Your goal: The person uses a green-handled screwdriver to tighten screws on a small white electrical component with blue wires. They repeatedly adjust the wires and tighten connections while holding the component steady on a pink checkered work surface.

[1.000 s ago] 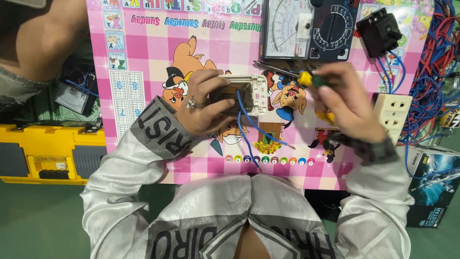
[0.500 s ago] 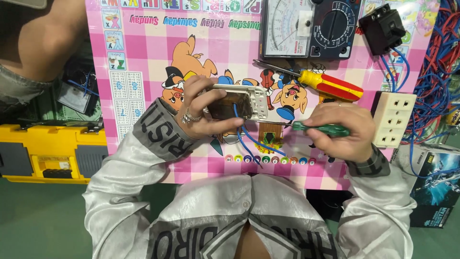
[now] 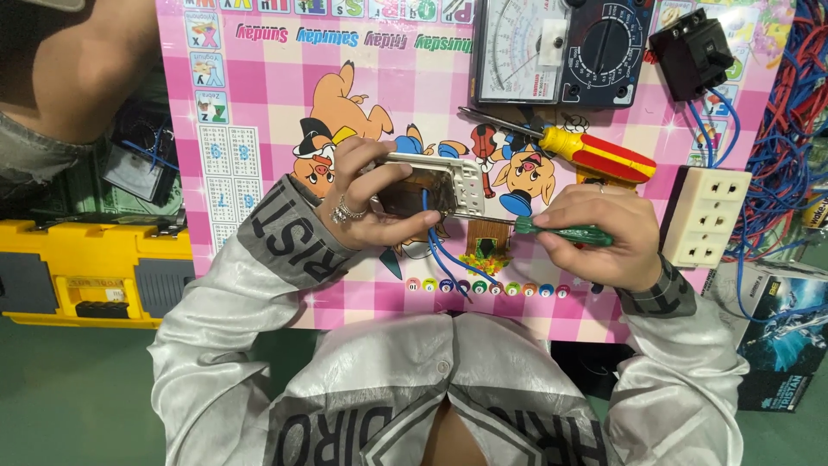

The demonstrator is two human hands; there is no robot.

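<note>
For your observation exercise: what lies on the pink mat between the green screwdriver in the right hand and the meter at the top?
In the head view, a yellow-and-red screwdriver lies on the pink mat between the green screwdriver in the right hand and the meter.

Bright, even overhead lighting; colours are saturated and detail is sharp across most of the view. Soft, short shadows lie under the left hand [image 3: 366, 203] and right hand [image 3: 595, 237] on the pink cartoon mat [image 3: 259, 95]. A mild sheen shows on the silvery jacket sleeves [image 3: 207, 345]. Slight wide-angle bending appears far from the mat, toward the frame corners.
</note>
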